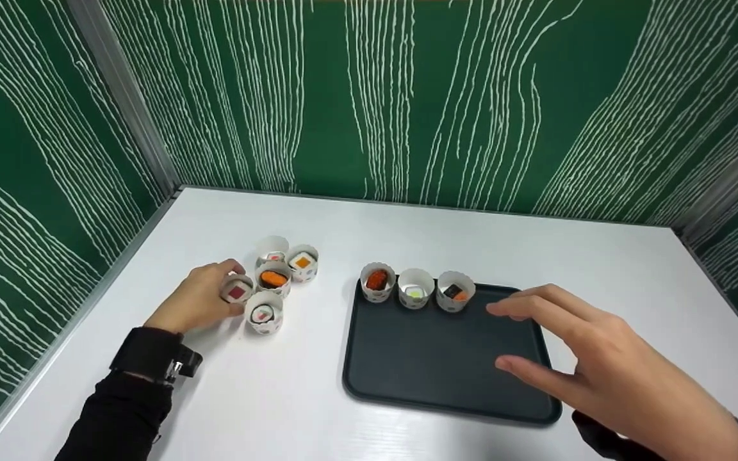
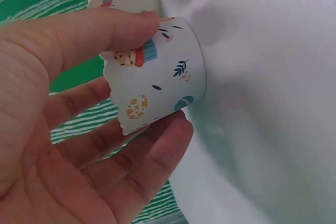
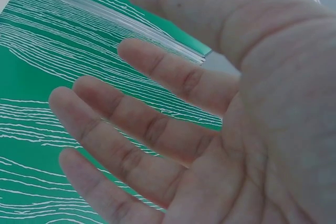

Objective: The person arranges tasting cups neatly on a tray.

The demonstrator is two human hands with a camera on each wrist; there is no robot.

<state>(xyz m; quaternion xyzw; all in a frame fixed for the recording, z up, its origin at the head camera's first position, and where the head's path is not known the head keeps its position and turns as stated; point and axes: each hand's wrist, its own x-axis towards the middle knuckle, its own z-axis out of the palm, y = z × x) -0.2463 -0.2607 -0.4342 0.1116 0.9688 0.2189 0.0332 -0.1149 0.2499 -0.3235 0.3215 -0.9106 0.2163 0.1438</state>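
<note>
My left hand (image 1: 197, 299) holds a patterned paper baking cup (image 2: 163, 80) between thumb and fingers at the table's left. Inside that cup, in the head view, lies a white sushi roll (image 1: 236, 292) with a red square centre. Close beside it stand several more cups, one with orange-topped sushi (image 1: 273, 278), one with a round roll (image 1: 262, 314) and one with an orange-square roll (image 1: 302, 261). My right hand (image 1: 606, 352) hovers over the right side of a dark tray (image 1: 433, 365), its fingers spread and nothing in them.
Along the tray's far edge stand a cup with red-topped sushi (image 1: 377, 279), a cup with a pale green centre (image 1: 415, 291) and a cup with black and orange pieces (image 1: 455, 293). Green panels with white lines (image 1: 324, 96) enclose the white table (image 1: 266, 397).
</note>
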